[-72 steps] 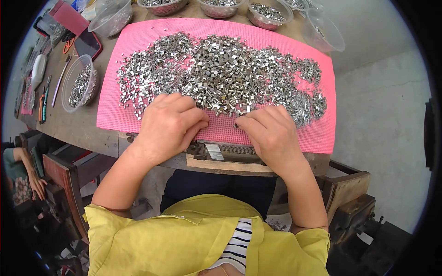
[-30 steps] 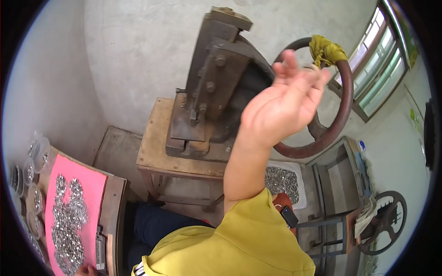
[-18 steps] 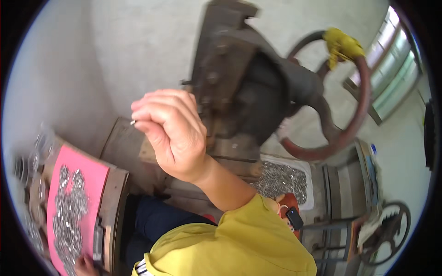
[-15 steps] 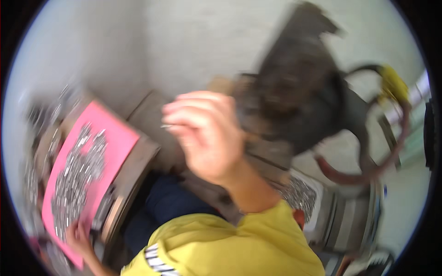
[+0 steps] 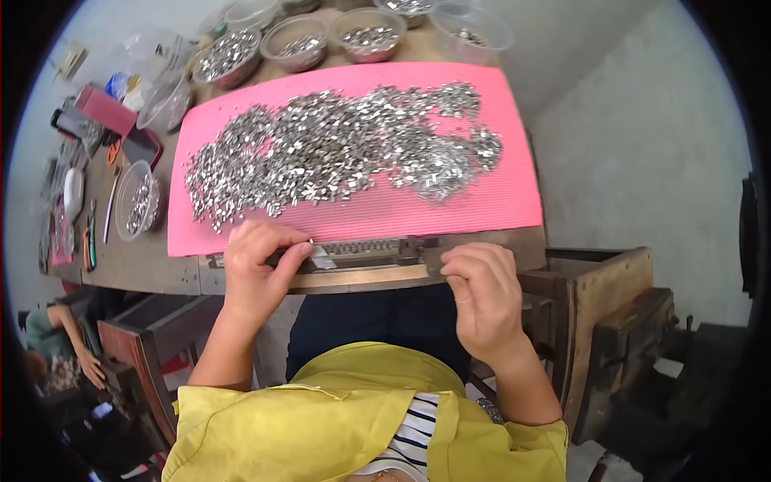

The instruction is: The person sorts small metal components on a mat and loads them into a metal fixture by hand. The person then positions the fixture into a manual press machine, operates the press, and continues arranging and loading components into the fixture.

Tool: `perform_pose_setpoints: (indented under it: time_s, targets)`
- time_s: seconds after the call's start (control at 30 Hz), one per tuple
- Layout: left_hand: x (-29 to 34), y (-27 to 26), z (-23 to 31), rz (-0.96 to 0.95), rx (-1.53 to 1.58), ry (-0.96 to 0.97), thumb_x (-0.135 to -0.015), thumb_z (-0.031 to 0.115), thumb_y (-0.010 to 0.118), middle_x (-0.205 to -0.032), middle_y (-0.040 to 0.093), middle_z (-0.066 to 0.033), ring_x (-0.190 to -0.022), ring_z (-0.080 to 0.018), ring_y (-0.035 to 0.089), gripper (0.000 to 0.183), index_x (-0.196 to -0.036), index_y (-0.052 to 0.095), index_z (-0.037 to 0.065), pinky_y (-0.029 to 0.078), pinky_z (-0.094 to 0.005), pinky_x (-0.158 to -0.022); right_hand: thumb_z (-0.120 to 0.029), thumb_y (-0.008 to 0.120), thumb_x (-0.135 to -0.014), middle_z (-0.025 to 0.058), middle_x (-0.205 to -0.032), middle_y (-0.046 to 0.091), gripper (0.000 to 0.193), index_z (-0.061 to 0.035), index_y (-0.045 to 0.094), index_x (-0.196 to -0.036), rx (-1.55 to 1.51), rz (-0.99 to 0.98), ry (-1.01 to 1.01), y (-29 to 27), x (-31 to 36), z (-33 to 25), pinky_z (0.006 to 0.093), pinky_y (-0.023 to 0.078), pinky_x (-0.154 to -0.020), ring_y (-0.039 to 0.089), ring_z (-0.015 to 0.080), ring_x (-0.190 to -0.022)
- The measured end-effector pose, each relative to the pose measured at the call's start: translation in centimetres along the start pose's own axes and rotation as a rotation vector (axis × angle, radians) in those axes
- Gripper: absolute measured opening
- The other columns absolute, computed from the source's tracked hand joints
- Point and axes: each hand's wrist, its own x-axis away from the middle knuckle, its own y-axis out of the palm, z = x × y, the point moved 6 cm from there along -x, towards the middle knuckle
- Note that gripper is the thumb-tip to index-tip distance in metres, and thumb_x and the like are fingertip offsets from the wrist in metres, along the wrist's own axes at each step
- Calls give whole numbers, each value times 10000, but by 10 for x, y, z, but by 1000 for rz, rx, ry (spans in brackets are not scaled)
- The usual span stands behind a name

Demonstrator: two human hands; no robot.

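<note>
left hand (image 5: 255, 271) pinches small metal clip (image 5: 311, 240) | right hand (image 5: 479, 293) curled at metal rail (image 5: 365, 251) end, grip unclear | lower centre, below pink mat (image 5: 514, 201)

A long, narrow metal jig (image 5: 365, 251) lies flat along the near edge of the desk (image 5: 152, 269), just below the pink mat (image 5: 418, 210). It is dark grey, with a row of small toothed slots along its middle and a pale tag near its left end. The left hand (image 5: 259, 269) grips its left end, thumb on top; the right hand (image 5: 479, 289) rests curled at its right end
</note>
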Motion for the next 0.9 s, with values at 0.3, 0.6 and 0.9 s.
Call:
perform_pose_setpoints:
  time_s: [0.3,0.6,0.9]
  targets:
    - [-1,13,-6,-32,33,86,-767,98,853,-923,755,-1,-872,-220,670,150,-892,773,123,443,-372,-798,18,704,-849,114,-1014,686,192,-36,654,-1027,17,-169,-48,78,-40,-9,432,467,-818,643,327,-904]
    - [-4,24,-1,-13,19,164,-732,111,861,-938,738,13,-894,-201,673,189,-898,776,133,448,-378,-812,0,724,-834,94,-980,683,208,-47,654,-1025,122,-241,-44,101,-49,-18,426,460,-787,645,301,-851]
    - [-4,23,0,-30,2,159,-723,114,862,-942,733,28,-889,-194,668,207,-917,795,139,442,-375,-802,-71,662,-815,77,-893,613,146,-38,649,-957,326,-252,-155,116,-52,-28,386,455,-745,605,244,-789]
